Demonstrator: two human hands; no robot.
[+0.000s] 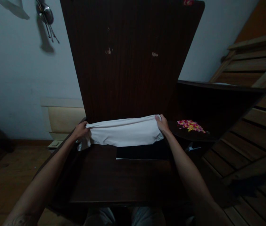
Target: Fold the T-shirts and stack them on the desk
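Note:
A white cloth (pixel 125 131) is stretched sideways between my two hands above the dark wooden desk (pixel 114 185). My left hand (pixel 81 130) is closed on its left end, where the fabric bunches and hangs down. At the upper right corner, my right hand (pixel 162 124) grips the cloth with the thumb on top. Behind the cloth's lower edge lies a flat black item (pixel 142 152) with a thin light rim, partly covered; its kind I cannot make out.
A tall dark panel (pixel 133 62) rises at the desk's back. Pink and yellow petal-like pieces (pixel 191 126) lie on a shelf to the right. Wooden slats (pixel 251 150) stand further right. A cream box-like object (pixel 64 119) is against the left wall.

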